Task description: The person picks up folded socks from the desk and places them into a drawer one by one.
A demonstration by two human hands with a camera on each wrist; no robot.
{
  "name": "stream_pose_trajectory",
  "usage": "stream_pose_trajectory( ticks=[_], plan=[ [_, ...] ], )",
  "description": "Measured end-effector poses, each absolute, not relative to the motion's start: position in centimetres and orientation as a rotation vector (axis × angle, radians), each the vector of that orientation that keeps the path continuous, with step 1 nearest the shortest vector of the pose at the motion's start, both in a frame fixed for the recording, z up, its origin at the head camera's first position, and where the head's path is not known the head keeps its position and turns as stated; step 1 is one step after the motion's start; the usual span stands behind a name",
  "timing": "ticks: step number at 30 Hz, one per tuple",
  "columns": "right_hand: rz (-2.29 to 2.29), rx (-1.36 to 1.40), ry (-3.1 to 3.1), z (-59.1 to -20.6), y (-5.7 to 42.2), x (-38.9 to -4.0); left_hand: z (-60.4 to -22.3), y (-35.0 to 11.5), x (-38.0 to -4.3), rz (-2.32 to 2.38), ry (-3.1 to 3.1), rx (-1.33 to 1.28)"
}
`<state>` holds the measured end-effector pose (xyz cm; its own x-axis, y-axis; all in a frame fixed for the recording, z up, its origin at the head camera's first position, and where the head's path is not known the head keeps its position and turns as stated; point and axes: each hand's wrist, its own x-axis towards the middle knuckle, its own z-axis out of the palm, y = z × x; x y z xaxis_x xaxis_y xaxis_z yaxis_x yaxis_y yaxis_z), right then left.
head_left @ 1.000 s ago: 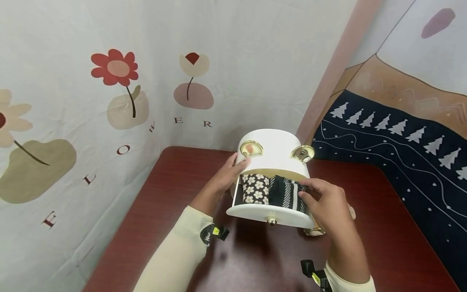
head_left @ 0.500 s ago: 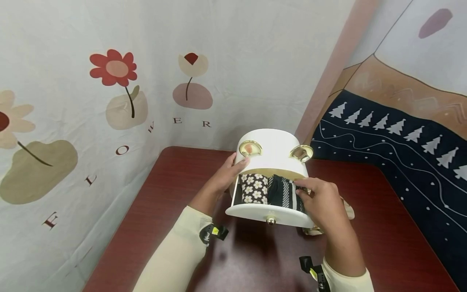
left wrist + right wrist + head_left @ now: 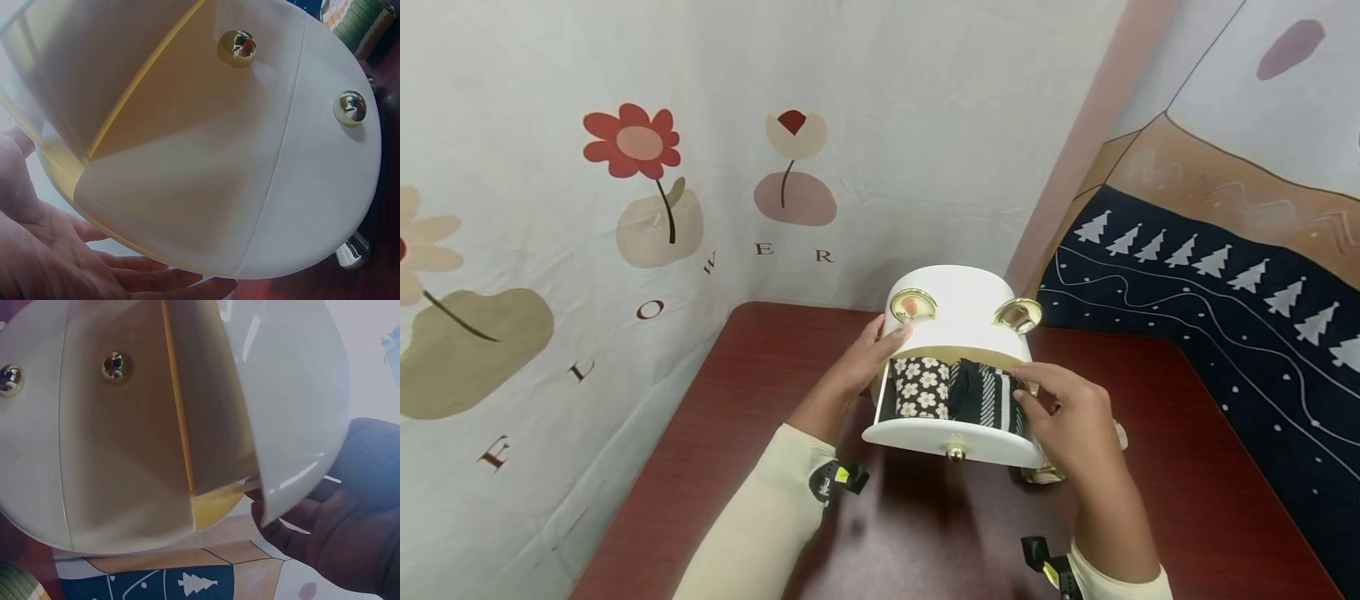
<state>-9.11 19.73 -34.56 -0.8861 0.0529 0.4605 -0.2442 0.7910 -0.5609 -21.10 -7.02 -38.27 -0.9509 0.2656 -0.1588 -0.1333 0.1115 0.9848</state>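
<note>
A white rounded cabinet [image 3: 970,308] with gold round ears stands on the table, its top drawer [image 3: 917,433] pulled out. Inside lie a rolled dark fabric piece with white flowers [image 3: 922,387] and a black one with white stripes [image 3: 985,396], like rolled socks. My left hand [image 3: 865,358] rests on the cabinet's left side, thumb near the left ear; in the left wrist view its fingers [image 3: 150,278] lie extended along the wall. My right hand [image 3: 1071,417] has thumb and index fingertips at the striped roll's right edge. Other right fingers [image 3: 294,537] sit beside the drawer, partly hidden.
A beige and gold item [image 3: 1043,475] stands partly hidden behind my right hand. A green striped roll [image 3: 362,25] shows beside the cabinet. A lower drawer panel carries a gold knob [image 3: 350,107]. Printed cloth walls [image 3: 700,167] back the red-brown table [image 3: 745,375].
My right hand shifts slightly left along the striped roll, then back right. The rolls stay in place in the drawer, and my left hand keeps its position.
</note>
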Motion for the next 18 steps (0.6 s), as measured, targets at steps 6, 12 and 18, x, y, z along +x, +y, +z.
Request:
stream_pose_trajectory(
  ticks=[6,12,18],
  plan=[
    [0.878,0.172,-2.253,-35.2,19.6,-7.8,-38.4,-7.0,-21.1,1.897,2.118,0.131],
    [1.115,0.211,-1.801,-36.7,16.7,-6.5,-38.3,-7.1,-21.2,1.876,2.113,0.133],
    [1.123,0.265,-1.453,-38.5,12.8,-5.9,-38.2,-7.1,-21.1,1.886,2.107,0.137]
  ],
)
